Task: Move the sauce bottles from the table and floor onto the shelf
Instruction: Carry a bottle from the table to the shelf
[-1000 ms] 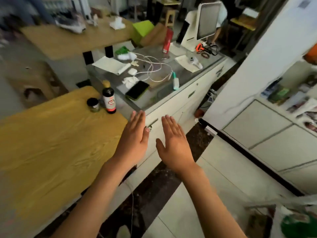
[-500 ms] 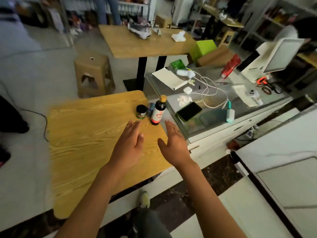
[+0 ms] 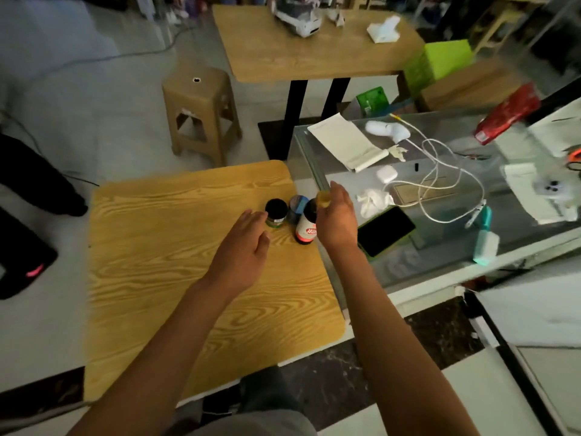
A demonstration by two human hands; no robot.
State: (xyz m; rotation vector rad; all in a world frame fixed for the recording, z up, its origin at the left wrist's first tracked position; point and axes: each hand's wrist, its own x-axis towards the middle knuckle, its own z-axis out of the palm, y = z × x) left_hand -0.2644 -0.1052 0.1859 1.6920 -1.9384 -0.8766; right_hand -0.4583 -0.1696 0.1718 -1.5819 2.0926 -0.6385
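Reaching forward over the wooden worktop (image 3: pixel 163 278), both hands close on a small cluster of containers standing near its far right corner. The left hand (image 3: pixel 242 247) hovers with fingers loosely spread and grasping nothing, its fingertips just short of a short black-lidded jar (image 3: pixel 276 213). The right hand (image 3: pixel 336 220) is nearer its target: it sits just beside the tall sauce bottle (image 3: pixel 306 226), fingers curving toward the yellow cap (image 3: pixel 323 198), though blur hides whether they have actually clamped on it. That bottle stands upright, long axis vertical, so a grasp from the side or around the neck looks the natural approach. Between jar and bottle, slightly behind, a blue-topped container (image 3: pixel 297 204) stands touching or nearly touching both, and could be knocked as either is lifted. Just beyond the worktop's right edge lies a glass counter (image 3: pixel 440 256) carrying a dark phone (image 3: pixel 386 231), crumpled tissue (image 3: pixel 374 199) and white cables (image 3: pixel 446 171). Farther off stand a brown stool (image 3: pixel 201 108) and a second table (image 3: pixel 314 45). No shelf is in view.
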